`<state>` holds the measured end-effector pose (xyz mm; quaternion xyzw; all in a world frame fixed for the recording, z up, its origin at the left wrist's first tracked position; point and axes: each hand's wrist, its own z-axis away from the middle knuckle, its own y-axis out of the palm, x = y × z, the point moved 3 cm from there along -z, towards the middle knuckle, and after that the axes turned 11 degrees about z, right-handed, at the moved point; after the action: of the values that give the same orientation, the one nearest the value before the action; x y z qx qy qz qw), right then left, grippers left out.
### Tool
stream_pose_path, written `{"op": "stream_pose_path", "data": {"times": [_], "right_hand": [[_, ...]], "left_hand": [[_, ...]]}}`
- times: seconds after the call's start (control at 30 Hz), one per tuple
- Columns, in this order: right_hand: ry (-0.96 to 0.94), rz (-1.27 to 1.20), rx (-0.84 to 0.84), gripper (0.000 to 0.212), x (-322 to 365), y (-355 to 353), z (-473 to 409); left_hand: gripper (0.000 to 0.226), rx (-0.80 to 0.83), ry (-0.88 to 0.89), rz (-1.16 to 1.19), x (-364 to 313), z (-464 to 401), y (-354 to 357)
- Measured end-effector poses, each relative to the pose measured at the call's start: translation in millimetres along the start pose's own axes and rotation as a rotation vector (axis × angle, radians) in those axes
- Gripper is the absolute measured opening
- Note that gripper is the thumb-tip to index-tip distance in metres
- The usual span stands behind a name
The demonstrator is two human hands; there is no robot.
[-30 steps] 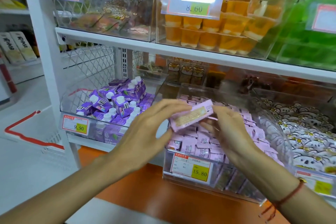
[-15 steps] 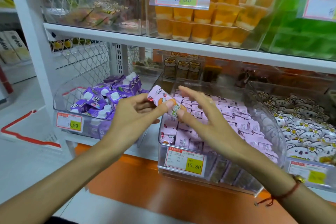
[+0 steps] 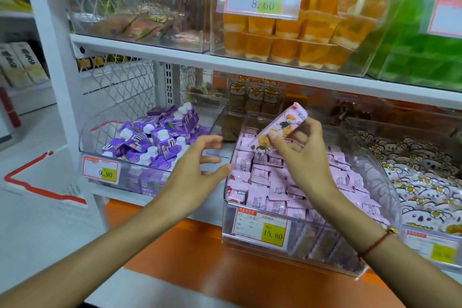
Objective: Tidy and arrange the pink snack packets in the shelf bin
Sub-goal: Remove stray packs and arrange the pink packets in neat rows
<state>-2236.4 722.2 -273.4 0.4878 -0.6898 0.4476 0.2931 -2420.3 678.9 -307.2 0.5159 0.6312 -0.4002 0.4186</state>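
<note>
A clear plastic shelf bin (image 3: 290, 237) with a 15.80 price tag holds several pink snack packets (image 3: 265, 190) lying in rows. My right hand (image 3: 300, 155) pinches one pink packet (image 3: 282, 127) with cartoon print, tilted up over the bin's back left part. My left hand (image 3: 197, 170) hovers just left of the bin's left wall with its fingers spread and loosely bent, and it holds nothing.
A clear bin of purple drink cartons (image 3: 152, 142) stands to the left, and a bin of white cartoon packets (image 3: 425, 182) to the right. The shelf above (image 3: 250, 62) carries orange jelly cups (image 3: 295, 40) and green goods. An orange ledge (image 3: 200, 252) runs below.
The pink packet passed from my left hand to my right, which now lifts it tilted over the bin. My left hand let go and drew back to the left of the bin.
</note>
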Motion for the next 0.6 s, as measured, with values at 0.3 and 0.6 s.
{"op": "stream_pose_path", "data": {"times": [0.3, 0.6], "right_hand": [[-0.221, 0.456, 0.132, 0.037, -0.9, 19.7, 1.5], [-0.374, 0.648, 0.178, 0.032, -7.2, 22.5, 4.4]], "left_hand": [[0.028, 0.121, -0.036, -0.037, 3.2, 4.0, 3.7], [0.029, 0.132, -0.007, -0.100, 2.8, 4.9, 4.3]]}}
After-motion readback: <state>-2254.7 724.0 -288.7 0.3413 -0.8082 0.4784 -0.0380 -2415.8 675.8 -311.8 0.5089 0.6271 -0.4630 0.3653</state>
